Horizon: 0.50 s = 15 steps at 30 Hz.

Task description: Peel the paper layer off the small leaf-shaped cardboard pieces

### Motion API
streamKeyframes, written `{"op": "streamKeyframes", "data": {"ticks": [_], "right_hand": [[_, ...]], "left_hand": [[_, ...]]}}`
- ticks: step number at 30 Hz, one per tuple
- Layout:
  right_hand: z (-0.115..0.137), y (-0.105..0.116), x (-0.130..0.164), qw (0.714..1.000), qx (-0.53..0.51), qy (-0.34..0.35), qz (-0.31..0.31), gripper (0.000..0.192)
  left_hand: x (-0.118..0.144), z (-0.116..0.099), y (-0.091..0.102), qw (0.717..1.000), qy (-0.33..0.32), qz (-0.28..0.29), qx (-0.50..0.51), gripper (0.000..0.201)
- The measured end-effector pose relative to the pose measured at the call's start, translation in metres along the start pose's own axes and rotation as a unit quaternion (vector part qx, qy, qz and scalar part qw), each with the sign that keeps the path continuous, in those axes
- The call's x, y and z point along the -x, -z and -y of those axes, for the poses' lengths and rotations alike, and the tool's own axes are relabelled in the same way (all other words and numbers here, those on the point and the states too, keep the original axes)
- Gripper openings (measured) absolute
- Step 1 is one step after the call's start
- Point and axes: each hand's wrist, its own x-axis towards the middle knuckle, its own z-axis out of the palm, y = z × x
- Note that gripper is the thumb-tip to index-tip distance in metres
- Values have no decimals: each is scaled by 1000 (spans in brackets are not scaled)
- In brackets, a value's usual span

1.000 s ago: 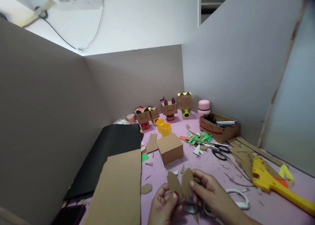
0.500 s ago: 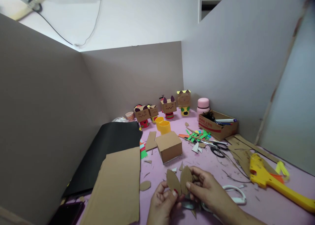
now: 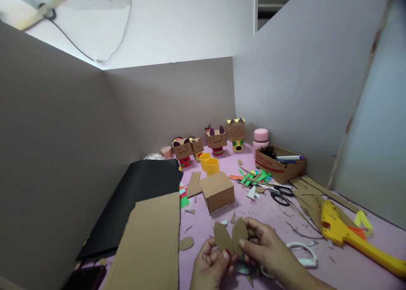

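Between thumb and fingers, my left hand (image 3: 209, 262) pinches a leaf-shaped cardboard piece (image 3: 222, 236). A second leaf-shaped cardboard piece (image 3: 240, 234) is pinched in my right hand (image 3: 261, 243). The two pieces stand side by side with tips up, close together at their lower ends. Under my hands lie white-handled scissors (image 3: 303, 256), partly hidden. Just beyond the pieces sits a closed cardboard box (image 3: 218, 190). An oval cardboard scrap (image 3: 186, 243) rests left of my left hand.
A large cardboard sheet (image 3: 152, 239) overlaps black paper (image 3: 142, 184) on the left. A yellow glue gun (image 3: 341, 226), black-handled scissors (image 3: 281, 195) and a box of pens (image 3: 281, 167) are on the right. Yellow rings (image 3: 212, 166) and cardboard-headed figures (image 3: 217, 138) stand behind.
The whole view has shifted slightly, with the table things a little lower in the picture. Both hands keep their hold on the cardboard pieces, almost unmoved.
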Motion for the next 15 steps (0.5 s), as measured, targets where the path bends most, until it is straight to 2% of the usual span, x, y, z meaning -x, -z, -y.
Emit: {"op": "streamKeyframes", "data": {"ticks": [8,15], "right_hand": [[-4,-2,-3,999,-38,-10,-9,27],[-6,0,-2,998,-48,-20,23,40]], "left_hand": [[0,0,-1,1000,-1,2,-12,38],[-1,5,1,1000,-8,15,-16,39]]}}
